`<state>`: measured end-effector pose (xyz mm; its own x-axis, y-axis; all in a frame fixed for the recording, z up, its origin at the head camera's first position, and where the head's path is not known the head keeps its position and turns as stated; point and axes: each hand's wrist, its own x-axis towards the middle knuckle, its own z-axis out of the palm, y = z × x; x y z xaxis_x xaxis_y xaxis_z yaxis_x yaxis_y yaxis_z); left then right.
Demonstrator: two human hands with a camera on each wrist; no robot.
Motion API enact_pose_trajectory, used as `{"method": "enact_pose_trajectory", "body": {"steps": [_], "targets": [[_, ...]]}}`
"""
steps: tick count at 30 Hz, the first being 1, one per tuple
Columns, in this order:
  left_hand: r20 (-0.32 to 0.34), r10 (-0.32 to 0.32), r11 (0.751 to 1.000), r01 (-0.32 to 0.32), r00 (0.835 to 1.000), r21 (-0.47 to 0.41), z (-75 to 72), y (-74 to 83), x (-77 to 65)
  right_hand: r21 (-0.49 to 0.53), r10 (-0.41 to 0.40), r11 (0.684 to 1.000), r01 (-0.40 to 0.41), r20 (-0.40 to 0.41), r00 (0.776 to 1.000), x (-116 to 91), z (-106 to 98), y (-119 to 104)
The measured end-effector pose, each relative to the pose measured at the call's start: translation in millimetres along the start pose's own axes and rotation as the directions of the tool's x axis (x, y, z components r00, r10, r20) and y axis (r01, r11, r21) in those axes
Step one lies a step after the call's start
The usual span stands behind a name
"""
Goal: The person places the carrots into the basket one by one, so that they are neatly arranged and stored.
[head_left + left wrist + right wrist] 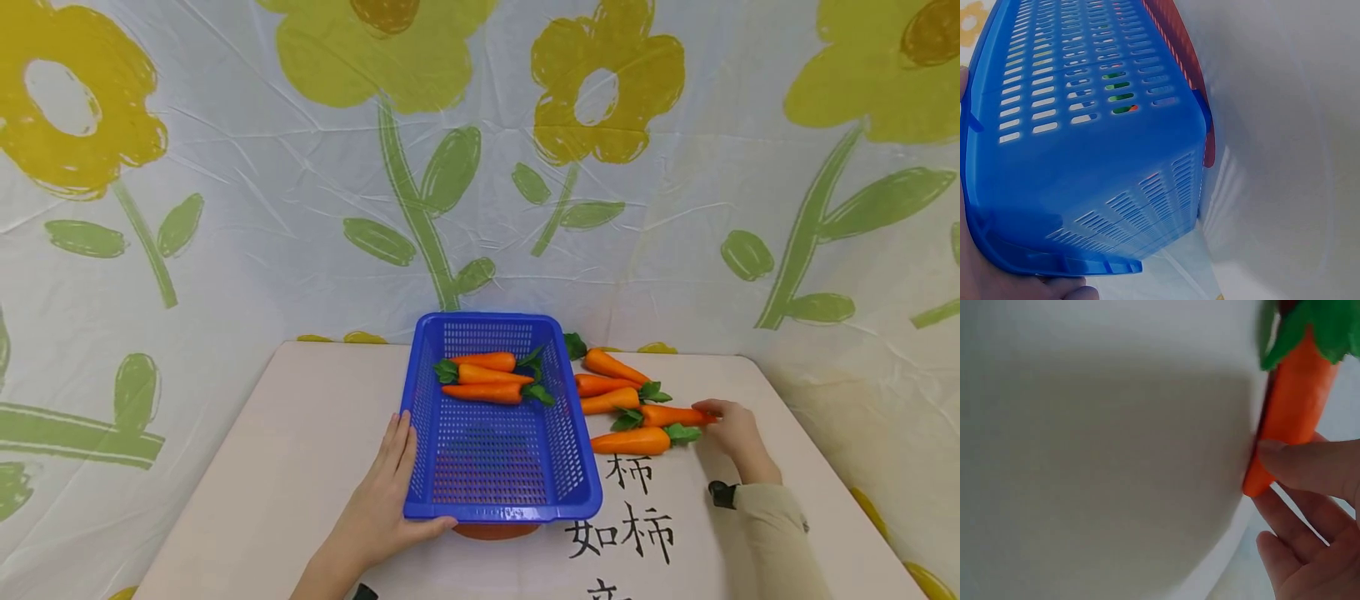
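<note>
— What does the basket point(525, 511) hide?
— Most of the red thing point(497, 532) under it; its shape I cannot tell.
— And what is cut off?
— The lowest writing point(609, 591), on the near side of the basket, and, in the right wrist view, the leaves point(1325, 328) of the carrot point(1297, 394).

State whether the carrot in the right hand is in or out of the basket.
Out: the right hand pinches the carrot by its tip, right of the blue basket.

Blue slotted basket point(502, 511) — 3 orange carrots point(491, 377) inside; 5 more to its right — 1 carrot point(667, 416) pinched by its tip.
</note>
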<state>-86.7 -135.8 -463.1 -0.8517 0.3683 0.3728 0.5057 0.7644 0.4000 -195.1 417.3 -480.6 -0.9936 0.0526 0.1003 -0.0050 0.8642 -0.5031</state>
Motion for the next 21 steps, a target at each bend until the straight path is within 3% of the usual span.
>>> {"method": "enact_pose_trajectory", "body": {"steps": [10,15,21], "targets": [[0.009,-0.007,1.000,0.007,1.000,0.007,-1.1,0.8,0.0,-0.008,0.013,1.000,-0.013,-0.068,0.998,-0.2,6.8,-1.3],[0.011,-0.008,1.000,0.008,1.000,0.012,-0.7,0.4,0.0,0.008,0.081,0.997,-0.081,-0.036,0.996,1.5,4.5,-2.5],[0.006,0.000,1.000,0.000,1.000,0.022,0.2,-0.6,-0.1,0.003,0.078,0.997,-0.078,-0.023,0.997,1.8,-1.0,-3.5]]}}
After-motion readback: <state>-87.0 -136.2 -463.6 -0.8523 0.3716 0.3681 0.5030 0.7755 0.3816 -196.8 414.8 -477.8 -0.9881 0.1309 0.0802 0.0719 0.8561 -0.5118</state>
